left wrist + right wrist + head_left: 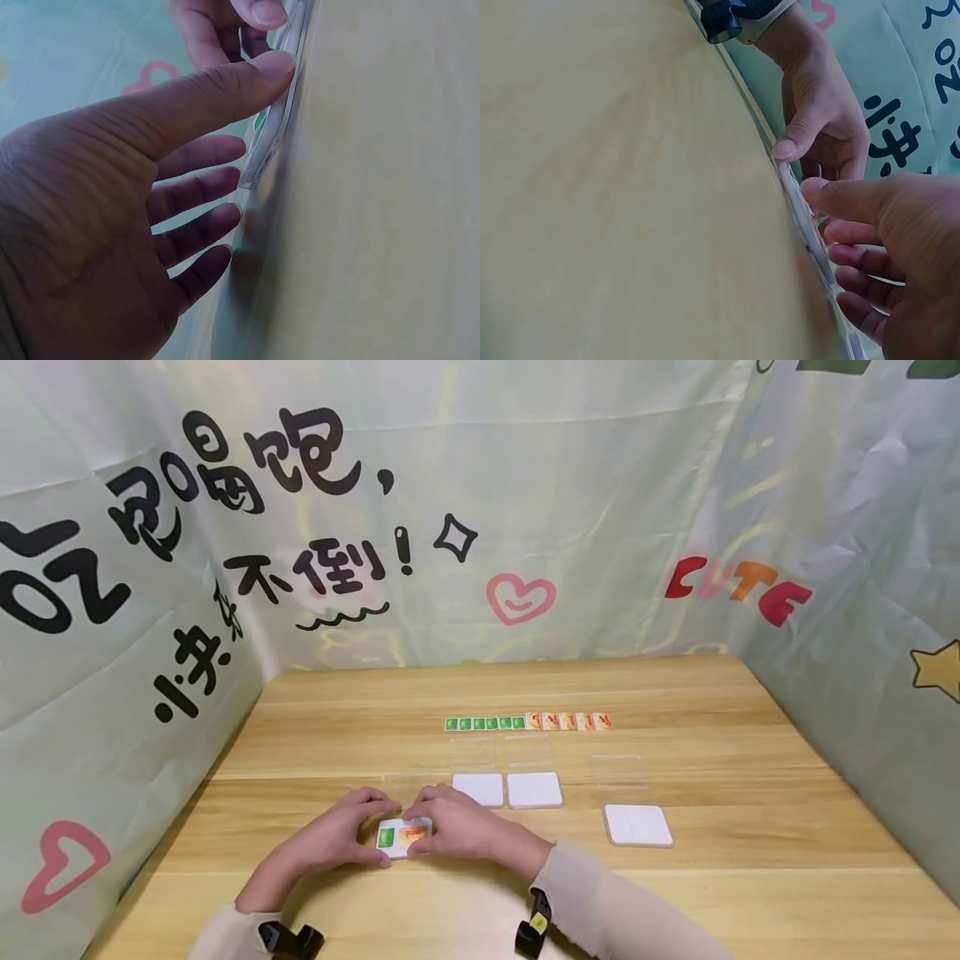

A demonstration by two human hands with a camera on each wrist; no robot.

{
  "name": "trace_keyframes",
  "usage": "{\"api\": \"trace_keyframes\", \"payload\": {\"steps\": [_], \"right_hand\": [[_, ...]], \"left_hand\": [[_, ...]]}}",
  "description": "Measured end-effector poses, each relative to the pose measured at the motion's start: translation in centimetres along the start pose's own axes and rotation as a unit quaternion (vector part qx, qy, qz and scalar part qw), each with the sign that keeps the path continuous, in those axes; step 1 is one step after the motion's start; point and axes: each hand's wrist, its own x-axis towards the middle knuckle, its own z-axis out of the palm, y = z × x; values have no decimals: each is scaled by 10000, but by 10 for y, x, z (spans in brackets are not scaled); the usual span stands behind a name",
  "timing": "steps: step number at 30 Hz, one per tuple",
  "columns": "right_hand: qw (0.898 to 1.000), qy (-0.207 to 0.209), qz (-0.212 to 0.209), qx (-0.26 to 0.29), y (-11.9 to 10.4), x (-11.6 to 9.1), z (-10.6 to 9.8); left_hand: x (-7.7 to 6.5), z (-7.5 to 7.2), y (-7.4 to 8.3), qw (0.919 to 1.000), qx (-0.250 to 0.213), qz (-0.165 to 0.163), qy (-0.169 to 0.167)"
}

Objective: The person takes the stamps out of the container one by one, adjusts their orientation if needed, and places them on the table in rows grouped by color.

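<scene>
Both hands grip a small white rounded tile (397,855) lying flat on the table, left of the middle. On its face are a green card piece (386,837) at the left and an orange-red one (412,834) at the right. My left hand (330,835) spans its left end, thumb at the near edge and fingers at the far side. My right hand (461,823) holds the right end, its thumb over the near right corner and its fingers at the far edge. In the left wrist view the tile shows a clear plastic rim (259,161).
Two blank white tiles (478,790) lie to the right, a third blank tile (639,825) farther right. Clear plastic covers (619,772) lie behind the tiles. Farther back runs a row of green pieces (485,723) and orange-red pieces (568,721). Printed cloth (600,510) walls the table.
</scene>
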Motion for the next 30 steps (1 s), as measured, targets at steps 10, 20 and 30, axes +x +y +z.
{"api": "trace_keyframes", "payload": {"steps": [10, 20, 30], "right_hand": [[9997, 125, -98, -197, -2, 1, 3], [10000, 30, 57, -63, -5, 2, 3], [9998, -4, 209, -1, -7, 4, 1]], "left_hand": [[0, -1, 4, 9999, 88, 110, -72], [0, -1, 6, 9998, 190, 64, -86], [0, 0, 3, 9997, 201, 61, -92]]}}
